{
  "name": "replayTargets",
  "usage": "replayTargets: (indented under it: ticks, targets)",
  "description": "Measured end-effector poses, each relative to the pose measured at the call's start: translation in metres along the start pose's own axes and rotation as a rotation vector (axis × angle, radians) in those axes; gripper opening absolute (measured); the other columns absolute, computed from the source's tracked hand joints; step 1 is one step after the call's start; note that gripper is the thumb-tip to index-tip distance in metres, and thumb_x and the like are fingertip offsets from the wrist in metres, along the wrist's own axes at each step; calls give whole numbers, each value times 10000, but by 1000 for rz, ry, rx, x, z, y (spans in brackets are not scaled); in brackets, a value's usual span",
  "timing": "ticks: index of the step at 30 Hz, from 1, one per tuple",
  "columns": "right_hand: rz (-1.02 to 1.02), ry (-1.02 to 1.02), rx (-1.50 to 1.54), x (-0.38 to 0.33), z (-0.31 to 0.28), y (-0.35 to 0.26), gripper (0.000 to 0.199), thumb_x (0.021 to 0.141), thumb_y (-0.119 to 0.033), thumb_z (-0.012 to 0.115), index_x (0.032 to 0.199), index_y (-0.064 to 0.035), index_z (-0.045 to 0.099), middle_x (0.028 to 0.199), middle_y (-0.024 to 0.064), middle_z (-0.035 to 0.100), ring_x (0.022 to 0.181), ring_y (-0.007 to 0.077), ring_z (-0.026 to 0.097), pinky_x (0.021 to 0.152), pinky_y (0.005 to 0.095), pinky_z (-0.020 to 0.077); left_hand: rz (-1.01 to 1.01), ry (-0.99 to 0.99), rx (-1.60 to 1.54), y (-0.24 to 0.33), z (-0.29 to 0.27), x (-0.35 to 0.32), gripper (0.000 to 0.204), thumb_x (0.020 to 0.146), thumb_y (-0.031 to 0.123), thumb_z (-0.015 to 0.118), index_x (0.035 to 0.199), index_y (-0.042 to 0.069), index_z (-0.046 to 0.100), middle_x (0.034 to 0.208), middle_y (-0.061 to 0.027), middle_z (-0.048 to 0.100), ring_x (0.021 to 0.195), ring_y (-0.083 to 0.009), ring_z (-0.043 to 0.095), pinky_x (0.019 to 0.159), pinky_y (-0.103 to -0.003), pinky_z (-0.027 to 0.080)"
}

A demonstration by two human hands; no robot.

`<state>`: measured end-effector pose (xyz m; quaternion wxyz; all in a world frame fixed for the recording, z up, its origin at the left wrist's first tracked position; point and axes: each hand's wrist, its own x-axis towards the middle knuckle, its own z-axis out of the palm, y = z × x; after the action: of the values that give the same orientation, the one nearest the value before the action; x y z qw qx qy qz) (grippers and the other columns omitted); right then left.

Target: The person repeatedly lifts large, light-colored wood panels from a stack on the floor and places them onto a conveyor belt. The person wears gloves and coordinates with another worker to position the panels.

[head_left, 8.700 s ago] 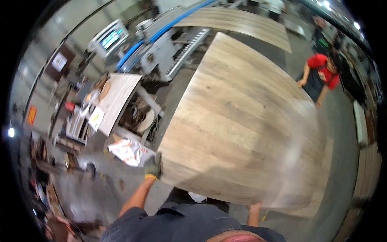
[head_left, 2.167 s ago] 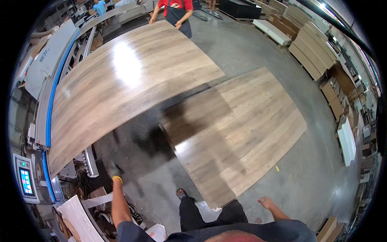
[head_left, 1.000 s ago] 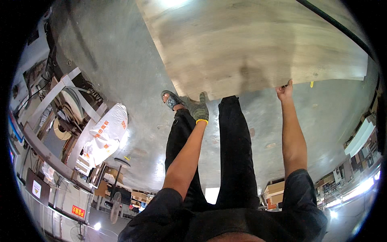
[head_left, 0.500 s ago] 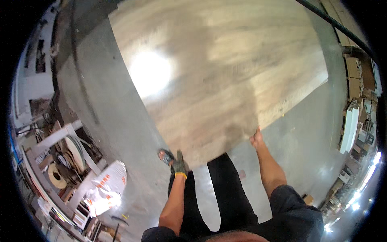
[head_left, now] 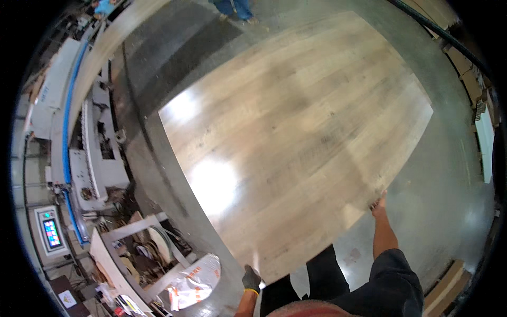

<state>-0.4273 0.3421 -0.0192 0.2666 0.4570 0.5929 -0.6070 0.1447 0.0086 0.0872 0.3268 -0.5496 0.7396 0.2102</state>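
Note:
A large wood-grain board (head_left: 296, 132) spreads out in front of me, pale brown, with bright lamp glare on its left part. My left hand (head_left: 252, 278), in a dark grey glove with a yellow cuff, grips the board at its near left corner. My bare right hand (head_left: 378, 205) is closed on the near right edge, its fingers partly hidden by the board. The board hides most of my legs (head_left: 326, 274).
A long machine with a blue tube (head_left: 67, 121) and a lit control panel (head_left: 51, 232) stand on the left. Nearer lie a wooden frame (head_left: 119, 235) and a silvery plastic bag (head_left: 195, 280). A person (head_left: 235, 8) stands beyond the board. Stacked boards (head_left: 446, 288) are at the lower right.
The view has swung toward the far left, showing more of the machine and a person beyond the board. Both hands keep hold of the board, which shows its whole far edge now.

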Motion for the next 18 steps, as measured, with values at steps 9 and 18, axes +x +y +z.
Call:
replayTargets:
  ticks: [9, 18]
  targets:
    - [-14, -36, 68, -6, -2, -43, 667, 933, -464, 426, 1391, 2, 288, 1436, 171, 308, 1296, 325, 341, 1064, 432, 268, -194, 58, -106, 53, -129, -88, 599, 818, 312, 548, 1268, -53, 397, 994, -295, 599, 923, -443, 579, 795, -478, 463]
    - [52, -74, 13, -63, 32, -72, 653, 952, -488, 333, 1409, -26, 268, 1463, 142, 275, 1321, 311, 306, 1073, 437, 244, -334, 219, -253, 48, -189, -110, 608, 830, 379, 528, 1248, -53, 435, 1058, -299, 571, 987, -443, 547, 848, -471, 431]
